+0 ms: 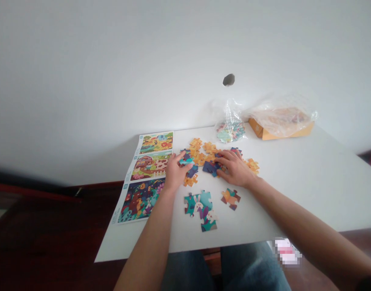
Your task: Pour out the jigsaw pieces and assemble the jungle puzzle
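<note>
My left hand [175, 171] pinches a teal puzzle piece [186, 161] between thumb and finger, at the left side of a heap of loose pieces. My right hand [234, 167] lies over the heap's right side, fingers apart, touching dark blue puzzle pieces [210, 168]. Several orange-backed puzzle pieces [198, 157] lie face down between and behind the hands. Nearer to me, a few joined pieces [203, 208] show white rabbits on teal. To their right sits a separate orange and brown puzzle piece [231, 198].
A picture sheet [120, 206] with three printed scenes lies at the left of the white table [294, 182]. Near the wall stand a clear bag of puzzle pieces [230, 131] and an orange box [287, 132] with clear plastic over it. The table's front edge is close to my legs.
</note>
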Demonstrator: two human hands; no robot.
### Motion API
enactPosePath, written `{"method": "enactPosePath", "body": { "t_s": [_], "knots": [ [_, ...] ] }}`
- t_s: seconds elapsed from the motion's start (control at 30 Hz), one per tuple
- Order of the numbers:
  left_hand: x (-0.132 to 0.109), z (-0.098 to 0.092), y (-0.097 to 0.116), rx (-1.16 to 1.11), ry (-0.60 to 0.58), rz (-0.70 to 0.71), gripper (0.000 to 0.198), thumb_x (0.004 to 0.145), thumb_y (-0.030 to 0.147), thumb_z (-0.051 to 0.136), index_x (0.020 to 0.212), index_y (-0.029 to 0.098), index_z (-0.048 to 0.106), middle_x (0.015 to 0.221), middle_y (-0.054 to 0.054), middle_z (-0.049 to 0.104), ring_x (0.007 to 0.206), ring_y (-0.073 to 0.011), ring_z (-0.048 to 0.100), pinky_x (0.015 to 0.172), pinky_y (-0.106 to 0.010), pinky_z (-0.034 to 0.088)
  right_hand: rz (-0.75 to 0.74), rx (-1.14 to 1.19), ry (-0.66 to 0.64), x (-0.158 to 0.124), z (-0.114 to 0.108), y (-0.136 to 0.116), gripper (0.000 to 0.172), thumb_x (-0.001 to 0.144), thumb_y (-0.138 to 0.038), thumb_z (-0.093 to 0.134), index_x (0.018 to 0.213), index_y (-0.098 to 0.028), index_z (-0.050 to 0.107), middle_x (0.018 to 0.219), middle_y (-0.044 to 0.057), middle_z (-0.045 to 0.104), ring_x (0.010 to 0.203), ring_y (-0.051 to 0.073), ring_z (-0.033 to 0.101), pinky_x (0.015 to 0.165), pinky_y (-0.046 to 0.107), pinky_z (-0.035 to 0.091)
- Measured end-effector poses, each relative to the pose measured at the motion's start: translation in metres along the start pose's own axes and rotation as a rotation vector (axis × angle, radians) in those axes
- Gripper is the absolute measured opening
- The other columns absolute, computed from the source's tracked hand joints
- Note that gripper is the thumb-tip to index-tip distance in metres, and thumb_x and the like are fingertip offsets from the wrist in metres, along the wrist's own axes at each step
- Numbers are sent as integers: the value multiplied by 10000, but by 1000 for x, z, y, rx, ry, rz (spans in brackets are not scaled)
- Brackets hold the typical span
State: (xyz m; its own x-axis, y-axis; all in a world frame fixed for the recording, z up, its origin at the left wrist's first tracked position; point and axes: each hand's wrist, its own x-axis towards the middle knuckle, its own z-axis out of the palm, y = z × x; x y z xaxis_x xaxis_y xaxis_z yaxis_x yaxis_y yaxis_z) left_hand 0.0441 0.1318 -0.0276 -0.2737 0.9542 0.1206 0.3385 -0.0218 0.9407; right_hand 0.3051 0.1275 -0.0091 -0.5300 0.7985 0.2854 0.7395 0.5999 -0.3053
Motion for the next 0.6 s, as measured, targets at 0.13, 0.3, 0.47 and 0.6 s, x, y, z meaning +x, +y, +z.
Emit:
{"method": "enactPosePath", "body": {
  "t_s": [0.13, 0.3, 0.47, 0.6],
  "knots": [
    [5, 2, 4, -465, 85, -180, 591, 541, 214, 917, 1102, 161, 741, 994, -60, 745, 913, -208, 715, 882, -352, 577, -3, -9, 29, -1, -2, -4, 398, 900, -345, 583, 1270, -210, 642, 1405, 158, 563, 1329, 359, 454, 1108, 610, 235],
    [2, 4, 21, -854, 85, -228, 441, 569, 85, 875, 983, 153, 739, 1007, -50, 741, 817, -123, 705, 818, -257, 566, -14, 177, 92, 2, -12, -27, 397, 921, -423, 603, 1255, -211, 635, 1287, 148, 658, 1229, 323, 563, 1097, 566, 326],
    [-11, 19, 32, -870, -73, -204, 453, 589, 116, 881, 1007, 179, 720, 957, -15, 732, 767, -110, 696, 789, -249, 565, 203, 718, 33, 19, -4, -58, 436, 877, -424, 671, 1247, -199, 614, 957, 58, 763, 829, 198, 700, 770, 330, 539],
    [-16, 24, 30, -886, -156, -204, 386, 607, 185, 898, 940, 172, 704, 914, -14, 733, 805, -136, 706, 829, -288, 574, 238, 667, 155, 29, 9, -55, 145, 890, -261, 596, 976, -189, 689, 798, 26, 730, 707, 160, 661, 691, 285, 510]
  ]
}}
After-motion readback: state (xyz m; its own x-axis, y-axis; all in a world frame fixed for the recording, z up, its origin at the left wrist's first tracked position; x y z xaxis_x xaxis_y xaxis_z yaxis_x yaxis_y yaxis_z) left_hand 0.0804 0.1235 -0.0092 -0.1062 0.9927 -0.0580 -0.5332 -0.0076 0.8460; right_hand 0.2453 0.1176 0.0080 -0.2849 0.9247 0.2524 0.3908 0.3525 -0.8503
